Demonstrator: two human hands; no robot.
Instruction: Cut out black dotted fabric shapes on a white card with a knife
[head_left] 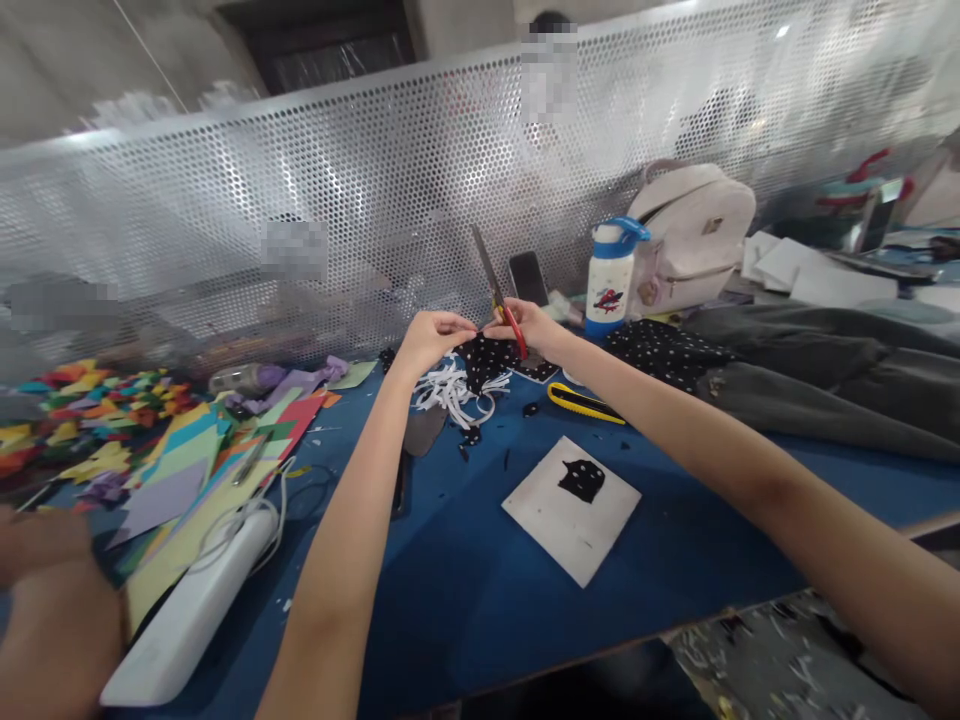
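Note:
Between both hands hangs a piece of black fabric with white dots (480,358). My left hand (433,335) pinches its upper left edge with closed fingers. My right hand (531,325) is closed around scissors (515,328) with red handles, their blades pointing up and away from the cloth. Its fingertips also meet the fabric's upper edge. Thin white strips (454,393) lie in a heap just below the cloth. Nearer to me, a pale square board (555,535) carries a small cut piece of the dotted fabric (583,481).
A yellow utility knife (585,403) lies under my right forearm. Behind it stand a white-and-blue bottle (606,280) and a pale backpack (694,235). Coloured paper (169,492) and a white power strip (191,610) occupy the left. A perforated metal screen (390,190) borders the back. Another person's arm (56,610) is at left.

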